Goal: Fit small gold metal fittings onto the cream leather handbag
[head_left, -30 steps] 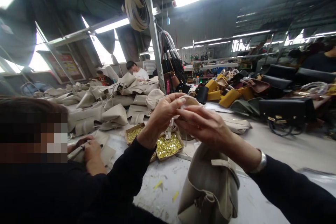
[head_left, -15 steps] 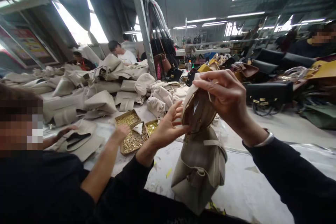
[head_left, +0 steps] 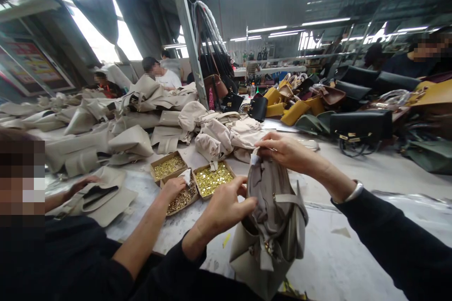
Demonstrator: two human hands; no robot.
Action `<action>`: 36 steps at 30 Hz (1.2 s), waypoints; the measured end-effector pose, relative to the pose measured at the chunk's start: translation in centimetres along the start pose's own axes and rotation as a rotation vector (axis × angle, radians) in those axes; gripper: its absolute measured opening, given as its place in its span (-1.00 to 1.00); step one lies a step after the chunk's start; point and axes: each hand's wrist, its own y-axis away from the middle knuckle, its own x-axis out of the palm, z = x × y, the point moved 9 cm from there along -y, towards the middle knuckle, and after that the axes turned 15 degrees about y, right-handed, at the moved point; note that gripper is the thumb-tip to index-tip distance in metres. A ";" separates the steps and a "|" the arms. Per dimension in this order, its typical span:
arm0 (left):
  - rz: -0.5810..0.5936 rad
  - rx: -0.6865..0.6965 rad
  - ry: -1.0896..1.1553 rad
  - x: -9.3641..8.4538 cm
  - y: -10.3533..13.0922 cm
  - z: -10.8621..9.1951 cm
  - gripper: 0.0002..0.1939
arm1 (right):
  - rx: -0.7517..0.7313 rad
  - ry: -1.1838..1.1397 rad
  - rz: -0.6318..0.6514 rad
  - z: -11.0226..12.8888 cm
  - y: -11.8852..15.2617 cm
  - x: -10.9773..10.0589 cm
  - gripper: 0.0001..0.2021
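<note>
A grey-beige handbag [head_left: 261, 263] stands on the table in front of me, with a brown-grey zippered lining pouch [head_left: 263, 193] rising from its opening. My right hand [head_left: 282, 150] pinches the far upper end of this pouch, beside a small white tab. At the pouch's left side is my left hand [head_left: 226, 204], its thumb against the fabric and its fingers curled at the edge, partly hidden. A zip end with gold metal hangs at the pouch's near end. The bag's strap [head_left: 289, 200] loops over its right side.
Cardboard trays of small gold hardware [head_left: 213, 179] sit left of the bag. A co-worker's hand [head_left: 173, 193] reaches into one, beside a flat beige bag piece [head_left: 102, 197]. Beige bag parts [head_left: 130, 143] pile up behind; yellow, black and green bags [head_left: 360, 127] lie at right.
My right hand has lowered the pouch end and it now sits deeper in the bag. My left hand has moved slightly down, its fingers curling from spread to the pouch's edge.
</note>
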 end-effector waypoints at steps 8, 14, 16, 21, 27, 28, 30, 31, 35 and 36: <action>0.045 0.028 -0.260 0.9 0.4 0.4 -0.90 | 0.244 -0.067 0.024 -2.6 3.3 0.8 -0.95; 0.188 0.082 -0.507 1.4 0.3 -0.5 -0.66 | 0.245 -0.133 -0.067 -3.0 5.2 1.0 -0.89; 0.198 0.032 -0.490 1.3 0.4 0.2 -0.60 | 0.214 -0.150 -0.007 -2.5 5.5 1.3 -0.89; 0.217 -0.022 -0.260 1.7 0.7 1.2 -0.60 | 0.307 -0.238 0.064 -1.8 5.8 0.6 -0.86; 0.174 0.084 -0.015 1.2 0.2 1.0 -0.18 | 0.247 -0.269 0.277 1.4 7.0 2.3 -0.87; 0.182 0.083 -0.017 1.2 0.2 1.1 -0.19 | 0.235 -0.220 0.299 1.7 7.4 2.3 -0.89; 0.179 0.066 -0.047 1.3 0.2 1.4 -0.26 | 0.225 -0.109 0.339 1.9 8.1 2.2 -0.90; 0.169 0.059 -0.072 1.4 0.3 1.4 -0.30 | 0.217 -0.049 0.359 1.9 8.3 2.0 -0.89; 0.123 0.032 -0.175 1.6 0.3 1.7 -0.51 | 0.144 0.178 0.367 1.9 8.1 1.2 -0.82; 0.110 0.015 -0.174 1.6 0.2 1.9 -0.55 | 0.146 0.185 0.357 1.6 7.9 1.2 -0.81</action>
